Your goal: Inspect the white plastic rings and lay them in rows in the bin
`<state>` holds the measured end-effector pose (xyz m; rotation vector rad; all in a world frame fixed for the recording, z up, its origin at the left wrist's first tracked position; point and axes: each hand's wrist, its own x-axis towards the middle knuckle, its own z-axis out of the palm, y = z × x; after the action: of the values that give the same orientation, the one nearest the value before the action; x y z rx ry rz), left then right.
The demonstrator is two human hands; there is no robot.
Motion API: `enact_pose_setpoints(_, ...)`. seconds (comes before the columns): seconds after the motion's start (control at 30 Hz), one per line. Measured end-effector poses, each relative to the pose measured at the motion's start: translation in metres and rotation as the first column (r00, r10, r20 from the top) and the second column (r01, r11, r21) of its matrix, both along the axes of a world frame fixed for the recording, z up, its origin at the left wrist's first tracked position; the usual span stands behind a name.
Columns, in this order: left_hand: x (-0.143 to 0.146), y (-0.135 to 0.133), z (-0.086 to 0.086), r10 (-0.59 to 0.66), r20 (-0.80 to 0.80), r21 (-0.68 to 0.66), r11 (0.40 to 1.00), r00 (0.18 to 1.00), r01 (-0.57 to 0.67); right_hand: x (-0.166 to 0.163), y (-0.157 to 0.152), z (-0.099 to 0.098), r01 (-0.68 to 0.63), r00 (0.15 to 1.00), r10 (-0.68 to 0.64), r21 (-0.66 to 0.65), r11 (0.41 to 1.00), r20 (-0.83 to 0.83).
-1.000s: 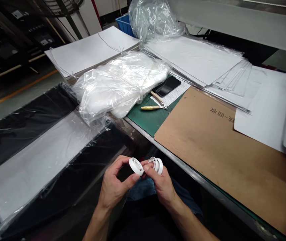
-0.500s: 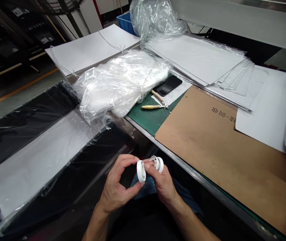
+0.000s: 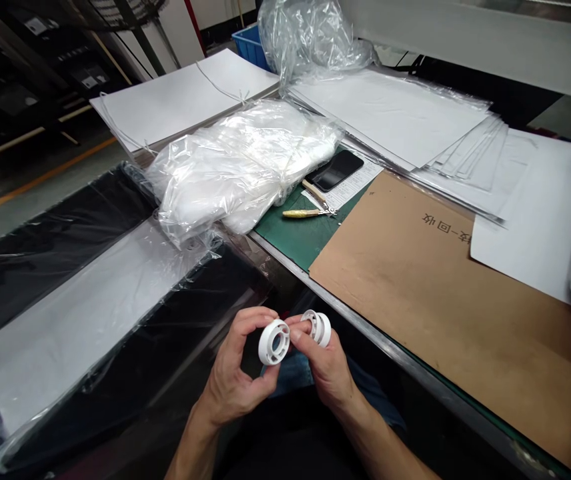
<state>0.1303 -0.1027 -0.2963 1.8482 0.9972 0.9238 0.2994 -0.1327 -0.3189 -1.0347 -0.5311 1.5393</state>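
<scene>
My left hand (image 3: pixel 238 370) pinches a white plastic ring (image 3: pixel 266 347) between thumb and fingers, its slotted face turned toward my other hand and partly up to me. Close by on the right, my right hand (image 3: pixel 329 370) is closed on white plastic rings (image 3: pixel 323 331), which look like two held together. My right thumb and fingertips come near the edge of the left ring; whether they touch it I cannot tell. Both hands are above my lap, in front of the table edge.
On the green table top (image 3: pixel 290 237) lie yellow-handled nippers (image 3: pixel 305 213), a black phone (image 3: pixel 338 171) and a brown cardboard sheet (image 3: pixel 445 300). Bagged white material (image 3: pixel 245 160) sits behind, with white sheets (image 3: pixel 390 110) farther back. Black plastic-wrapped goods (image 3: pixel 165 333) are at my left.
The ring in my left hand has turned from nearly edge-on to show its slotted face, shifting slightly left. The right-hand rings have tilted and moved slightly right.
</scene>
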Motion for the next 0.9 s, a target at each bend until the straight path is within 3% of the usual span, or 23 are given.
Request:
enact_pose_setpoints(0.57, -0.0028, 0.0013, -0.0039, 0.005, 0.052, -0.100, 0.995, 0.999, 0.000, 0.0016, -0.0048, -0.0004, 0.004, 1.000, 0.000, 0.132, 0.991, -0.029)
enact_pose_setpoints(0.9, -0.0027, 0.0031, -0.0055, -0.009, 0.067, -0.132, 0.991, 0.998, 0.018, 0.0016, -0.0045, 0.0026, -0.027, 0.999, 0.029, 0.145, 0.989, -0.016)
